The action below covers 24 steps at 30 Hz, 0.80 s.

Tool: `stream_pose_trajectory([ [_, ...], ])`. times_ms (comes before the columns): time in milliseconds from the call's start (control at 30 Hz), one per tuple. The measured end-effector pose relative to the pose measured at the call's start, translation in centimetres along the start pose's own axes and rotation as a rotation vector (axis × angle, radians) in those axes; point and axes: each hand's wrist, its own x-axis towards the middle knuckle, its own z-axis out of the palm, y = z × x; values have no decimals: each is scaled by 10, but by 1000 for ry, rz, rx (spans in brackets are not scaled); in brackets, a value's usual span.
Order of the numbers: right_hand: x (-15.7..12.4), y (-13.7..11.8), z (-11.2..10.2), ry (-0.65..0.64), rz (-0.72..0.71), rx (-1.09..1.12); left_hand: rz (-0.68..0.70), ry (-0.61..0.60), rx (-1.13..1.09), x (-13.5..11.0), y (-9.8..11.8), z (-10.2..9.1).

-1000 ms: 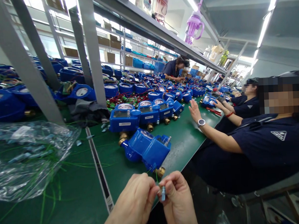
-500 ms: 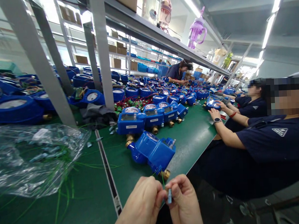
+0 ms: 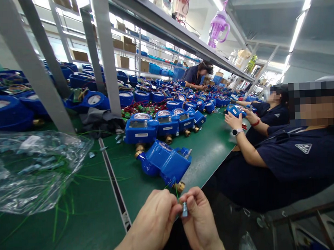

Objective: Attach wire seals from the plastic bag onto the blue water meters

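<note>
At the bottom of the view my left hand (image 3: 153, 223) and my right hand (image 3: 199, 221) are pinched together over the bench's front edge. Between their fingertips is a small blue seal tag (image 3: 184, 209) with a thin green wire (image 3: 176, 191) running up from it. Both hands are closed on this piece. Just beyond them a blue water meter (image 3: 164, 162) lies tilted on the green bench mat (image 3: 212, 152), its brass fitting pointing toward my hands. A row of three more blue meters (image 3: 163, 126) stands behind it.
A clear plastic bag (image 3: 33, 167) of blue tags and green wires lies at left. Grey shelf posts (image 3: 105, 57) rise from the bench, with many blue meters behind. At right, people in dark shirts (image 3: 295, 156) sit working; the nearest person's hand (image 3: 233, 121) is on the bench.
My hands stay pinched on the tag and wire, barely shifting. The neighbouring person's hand has drawn back from a raised reach to the bench near another meter. The camera view wobbled slightly.
</note>
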Motion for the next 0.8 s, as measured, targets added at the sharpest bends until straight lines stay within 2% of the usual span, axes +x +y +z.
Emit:
stream_pose_trajectory([
  [400,2,-4,5,17,-26,-65,46,40,84,0,-2,3],
  [600,1,-2,4,43,-31,-105,30,61,48,-2,-1,3],
  [733,-3,11,-3,82,-100,-280,-4,69,12,-11,0,7],
  [800,-2,11,-5,109,-166,-390,-4,34,-1,-13,-4,12],
])
